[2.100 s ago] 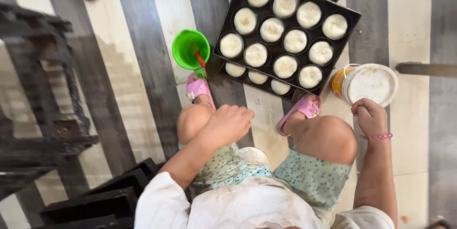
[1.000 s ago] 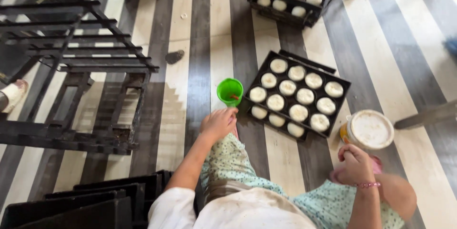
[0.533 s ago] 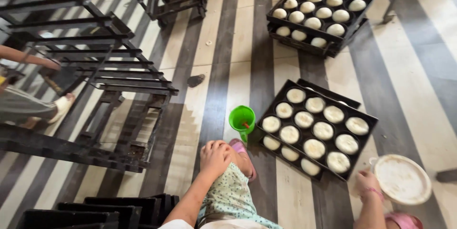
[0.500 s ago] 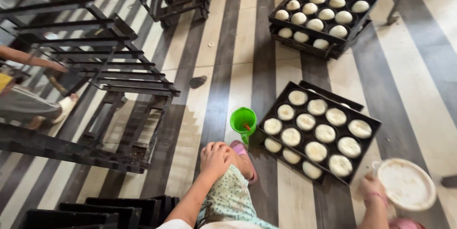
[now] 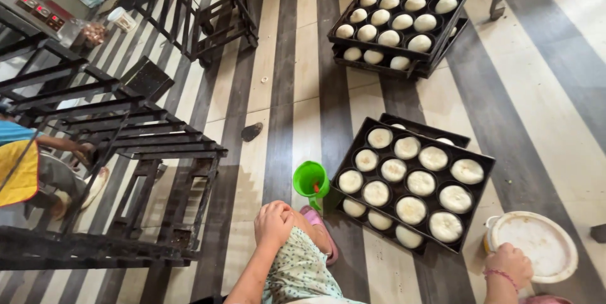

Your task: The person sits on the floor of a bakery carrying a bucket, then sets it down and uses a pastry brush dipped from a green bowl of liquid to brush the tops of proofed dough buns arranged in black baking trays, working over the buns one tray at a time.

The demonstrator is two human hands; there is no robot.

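Bucket point(image 5: 533, 247), round, white-lidded, stands on striped floor point(image 5: 536, 89) at lower right, just right of the near baking tray. Right hand point(image 5: 508, 265) rests on its near-left rim, fingers curled over the edge; whether it grips or only touches, cannot tell.

Metal racks point(image 5: 107, 152): dark, left side of view, largest items present. A second person point(image 5: 25, 165) in yellow sits beyond them at far left.

Near tray point(image 5: 413, 184): black, stacked on another, holds twelve flattened pale dough rounds in rows. Far tray stack point(image 5: 398, 23): same type, upper middle, well apart from the near one, rounder dough pieces.

Left hand point(image 5: 273, 220): on the person's own knee, fingers loosely bent together, holding nothing.

Green cup point(image 5: 310, 179): on floor between left hand and near tray, just beside the tray's left corner; small red item inside.

Pink sandal point(image 5: 323, 234): below the cup.
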